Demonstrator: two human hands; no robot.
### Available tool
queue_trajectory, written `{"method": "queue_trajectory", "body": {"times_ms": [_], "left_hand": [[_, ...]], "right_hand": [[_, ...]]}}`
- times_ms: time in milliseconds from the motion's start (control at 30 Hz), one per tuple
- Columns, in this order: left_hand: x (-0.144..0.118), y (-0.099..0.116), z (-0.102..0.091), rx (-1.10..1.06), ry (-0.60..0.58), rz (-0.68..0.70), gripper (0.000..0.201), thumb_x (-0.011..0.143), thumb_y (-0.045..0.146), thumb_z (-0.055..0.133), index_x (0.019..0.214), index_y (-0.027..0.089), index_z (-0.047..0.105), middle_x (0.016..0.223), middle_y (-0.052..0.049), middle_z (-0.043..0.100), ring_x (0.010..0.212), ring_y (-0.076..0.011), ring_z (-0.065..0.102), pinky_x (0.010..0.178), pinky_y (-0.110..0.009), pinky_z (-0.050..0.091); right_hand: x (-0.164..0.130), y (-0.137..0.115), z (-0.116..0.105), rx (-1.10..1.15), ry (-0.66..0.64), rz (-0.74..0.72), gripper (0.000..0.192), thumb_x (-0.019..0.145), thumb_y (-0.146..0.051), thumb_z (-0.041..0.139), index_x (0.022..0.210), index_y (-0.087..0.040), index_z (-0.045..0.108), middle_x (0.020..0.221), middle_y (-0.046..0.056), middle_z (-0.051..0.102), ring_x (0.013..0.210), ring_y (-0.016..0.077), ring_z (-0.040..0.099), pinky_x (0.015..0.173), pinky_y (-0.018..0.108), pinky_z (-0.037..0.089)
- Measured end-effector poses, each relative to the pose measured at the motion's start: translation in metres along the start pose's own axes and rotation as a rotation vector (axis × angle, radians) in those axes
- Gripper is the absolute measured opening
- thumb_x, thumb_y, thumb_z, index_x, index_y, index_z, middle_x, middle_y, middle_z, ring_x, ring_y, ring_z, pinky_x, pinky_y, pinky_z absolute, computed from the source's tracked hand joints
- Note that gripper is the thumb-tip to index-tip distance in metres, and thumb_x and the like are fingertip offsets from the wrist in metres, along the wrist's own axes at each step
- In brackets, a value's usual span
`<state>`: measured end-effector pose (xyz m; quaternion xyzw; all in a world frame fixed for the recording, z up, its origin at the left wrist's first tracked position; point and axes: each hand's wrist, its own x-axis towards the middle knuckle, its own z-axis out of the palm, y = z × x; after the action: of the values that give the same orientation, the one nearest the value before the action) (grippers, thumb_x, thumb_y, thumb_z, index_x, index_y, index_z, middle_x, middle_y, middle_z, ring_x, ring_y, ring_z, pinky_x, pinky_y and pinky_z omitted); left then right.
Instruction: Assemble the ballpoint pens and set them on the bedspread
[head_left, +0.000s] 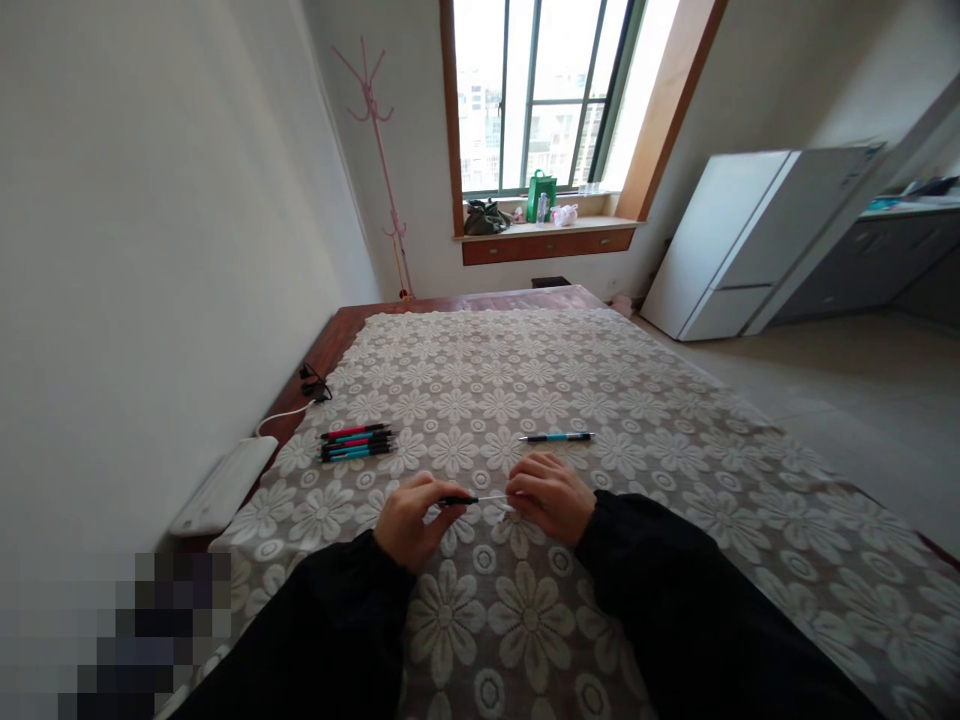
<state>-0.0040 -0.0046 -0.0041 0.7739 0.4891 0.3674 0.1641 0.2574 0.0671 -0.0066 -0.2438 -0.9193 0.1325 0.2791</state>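
**Pen parts held over the lace-covered surface**

The surface runs far toward the window, its left edge near the wall, its right edge open to bare floor. A bundle of pens lies far left; a single teal pen lies just beyond the hands. The left hand pinches a dark pen barrel; the right hand pinches its thin refill. No writing is legible.

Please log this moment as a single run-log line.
left hand: holds black pen part | right hand: pinches thin refill | spare pens: left on cloth | single pen: beyond hands
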Motion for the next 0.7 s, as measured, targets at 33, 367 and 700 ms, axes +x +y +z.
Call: {"method": "queue_trajectory", "body": {"times_ms": [33, 367, 700], "left_hand": [[0.000, 0.000, 0.000, 0.003, 0.010, -0.010, 0.014, 0.091, 0.027, 0.064, 0.102, 0.025, 0.072, 0.088, -0.002, 0.073, 0.080, -0.0165, 0.068, 0.076, -0.030, 0.055], [0.002, -0.006, 0.001, 0.187, 0.000, -0.156, 0.020, 0.085, 0.015, 0.058, 0.100, 0.024, 0.067, 0.095, -0.004, 0.071, 0.093, -0.0228, 0.066, 0.085, -0.039, 0.053], [0.004, 0.000, 0.001, 0.233, -0.056, 0.015, 0.019, 0.087, 0.013, 0.055, 0.096, 0.025, 0.065, 0.115, -0.005, 0.070, 0.113, -0.0245, 0.060, 0.099, -0.044, 0.048]], "right_hand": [[0.000, 0.001, 0.001, -0.006, 0.008, 0.014, 0.010, 0.096, -0.024, 0.058, 0.090, -0.023, 0.066, 0.093, 0.004, 0.068, 0.091, 0.0219, 0.058, 0.085, 0.039, 0.043], [-0.004, 0.018, -0.003, -0.136, 0.021, 0.193, 0.011, 0.093, -0.019, 0.061, 0.096, -0.023, 0.071, 0.102, 0.007, 0.068, 0.096, 0.0249, 0.059, 0.087, 0.042, 0.047], [-0.002, 0.014, 0.001, -0.086, 0.003, 0.159, 0.010, 0.090, -0.017, 0.062, 0.090, -0.023, 0.071, 0.097, 0.006, 0.069, 0.095, 0.0244, 0.059, 0.087, 0.042, 0.048]]}}
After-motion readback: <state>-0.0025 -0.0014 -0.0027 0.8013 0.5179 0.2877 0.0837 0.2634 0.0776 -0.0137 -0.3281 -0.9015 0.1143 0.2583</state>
